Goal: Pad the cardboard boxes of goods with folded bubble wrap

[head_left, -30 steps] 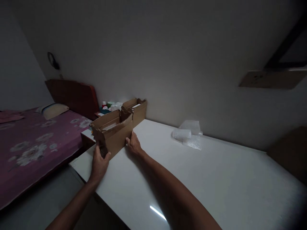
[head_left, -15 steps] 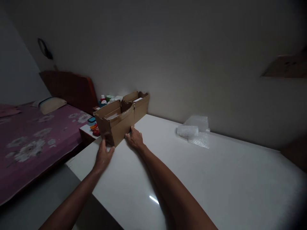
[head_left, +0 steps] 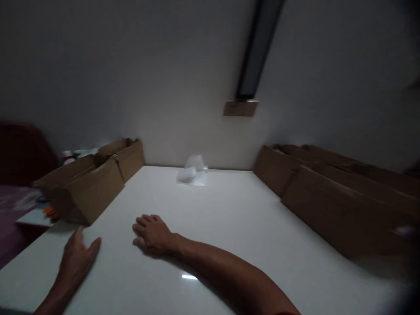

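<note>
My left hand is near the front corner of an open cardboard box, thumb and fingers apart, holding nothing. To its right, my right hand hovers over or rests on the white tabletop; I cannot tell which. Its fingers are spread and empty, apart from the box. Behind the nearer box, a second cardboard box stands in line along the table's left side. Folded bubble wrap lies at the back against the wall.
More open cardboard boxes line the table's right side, blurred. A socket plate is on the wall beneath a dark-framed panel. At far left are a small side table with items on it and a bed.
Both hands have come off the nearer left box, the right one moving clear of it. My view has swung right, bringing the right-hand boxes into sight.
</note>
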A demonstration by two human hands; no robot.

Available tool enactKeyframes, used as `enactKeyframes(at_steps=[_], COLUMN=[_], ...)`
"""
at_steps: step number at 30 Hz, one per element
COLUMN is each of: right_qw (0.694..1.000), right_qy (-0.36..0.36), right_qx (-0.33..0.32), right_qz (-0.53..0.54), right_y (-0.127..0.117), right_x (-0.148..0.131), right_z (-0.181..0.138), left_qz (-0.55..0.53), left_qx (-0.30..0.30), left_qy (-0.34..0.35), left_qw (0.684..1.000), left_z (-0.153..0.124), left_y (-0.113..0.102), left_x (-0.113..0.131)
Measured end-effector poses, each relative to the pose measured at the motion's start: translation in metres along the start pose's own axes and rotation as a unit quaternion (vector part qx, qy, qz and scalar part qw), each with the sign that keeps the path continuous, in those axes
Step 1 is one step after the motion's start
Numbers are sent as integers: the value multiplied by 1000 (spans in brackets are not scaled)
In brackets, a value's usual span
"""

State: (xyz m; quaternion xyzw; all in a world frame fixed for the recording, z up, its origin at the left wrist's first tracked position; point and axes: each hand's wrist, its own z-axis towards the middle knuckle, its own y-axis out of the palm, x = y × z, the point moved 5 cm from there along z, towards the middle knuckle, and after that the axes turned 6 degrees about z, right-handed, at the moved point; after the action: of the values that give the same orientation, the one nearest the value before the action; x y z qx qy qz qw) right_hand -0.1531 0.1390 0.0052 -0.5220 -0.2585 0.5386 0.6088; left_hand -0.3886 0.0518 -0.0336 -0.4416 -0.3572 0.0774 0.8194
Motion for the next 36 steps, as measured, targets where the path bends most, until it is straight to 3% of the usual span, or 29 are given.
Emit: enactKeyframes(at_steps=[3,6,9,11,14,15,17,20,23,26,31,36], right_qw=[999,1000,996,983,950,929,843,801,809,835,881,941], right_qy=[-5,6,74,147,233,268,366,425,443,419,344,247], right_qx=[15,16,44,83,160,196,264,276,243,213,185,126], right_qz=[-28,-23,-39,-76,-133,-164,-292,-318,-301,-287,-268,-193], right_y=[-22,-44,-84,-129,-217,-250,-313,-367,-381,-371,-338,-298], right_x=[4,12,35,59,93,102,114,122,127,125,96,29], right_z=[-57,-109,-158,-193,-250,-272,-318,-373,-399,-394,-353,-298], left_qz=[13,42,73,73,58,53,38,7,-23,-57,-176,-270], left_qx=[-75,-114,-143,-162,-203,-219,-251,-273,-278,-292,-307,-303], left_qy=[59,168,256,317,391,406,429,439,427,396,271,201], left_qw=[995,978,953,932,896,885,867,856,860,869,895,891], left_z=[-29,-64,-101,-124,-154,-161,-173,-181,-182,-180,-168,-165], left_y=[27,48,65,75,82,83,84,80,76,72,68,65], left_x=[22,67,119,155,205,218,239,254,256,255,248,240])
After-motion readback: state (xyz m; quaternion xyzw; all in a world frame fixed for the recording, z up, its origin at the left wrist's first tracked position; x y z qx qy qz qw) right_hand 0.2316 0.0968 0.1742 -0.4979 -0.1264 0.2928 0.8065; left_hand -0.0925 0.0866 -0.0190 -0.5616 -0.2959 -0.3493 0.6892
